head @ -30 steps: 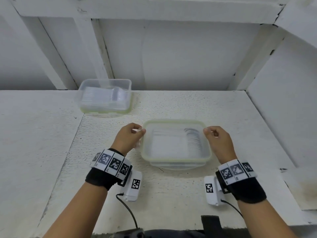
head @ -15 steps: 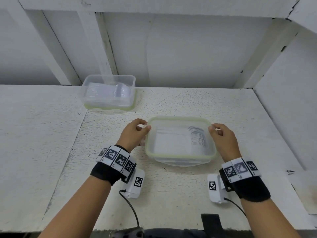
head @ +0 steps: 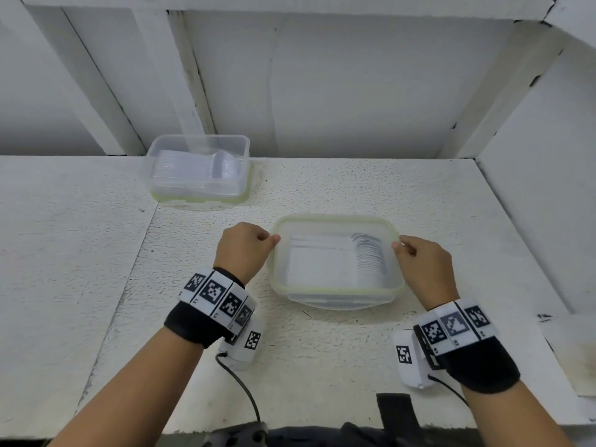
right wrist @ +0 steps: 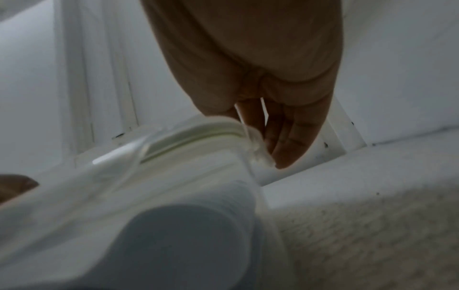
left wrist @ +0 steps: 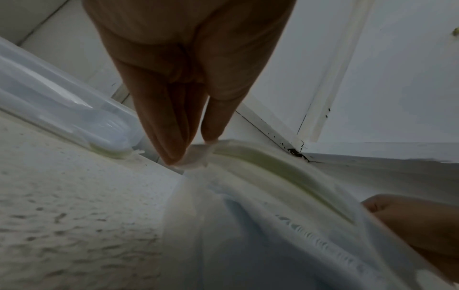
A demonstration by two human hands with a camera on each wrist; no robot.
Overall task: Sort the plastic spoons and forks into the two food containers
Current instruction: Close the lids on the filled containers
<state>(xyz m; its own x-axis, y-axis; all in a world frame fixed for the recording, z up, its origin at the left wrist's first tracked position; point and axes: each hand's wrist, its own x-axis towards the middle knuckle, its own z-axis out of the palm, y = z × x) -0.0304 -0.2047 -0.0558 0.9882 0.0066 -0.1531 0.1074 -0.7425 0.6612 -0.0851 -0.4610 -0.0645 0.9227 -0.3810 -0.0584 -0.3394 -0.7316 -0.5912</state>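
A clear food container (head: pixel 335 287) with a pale green rim sits near the middle of the table, and a row of white plastic spoons (head: pixel 369 256) shows inside it. My left hand (head: pixel 274 239) pinches the tab on its left side, seen up close in the left wrist view (left wrist: pixel 198 159). My right hand (head: pixel 397 245) pinches the tab on the right side (right wrist: pixel 258 157). A second clear container (head: pixel 196 169), green at its base, stands at the back left with white cutlery stacked inside. I cannot tell whether the near container touches the table.
The white, rough table (head: pixel 322 343) meets a wall at the back and a side wall (head: pixel 541 195) on the right. A seam (head: pixel 135 253) runs down the tabletop left of my left hand. A cable (head: pixel 245 391) trails from the left wrist camera.
Both hands keep the same pinch on the near container. It has hardly shifted relative to the back container; the head view has moved a little.
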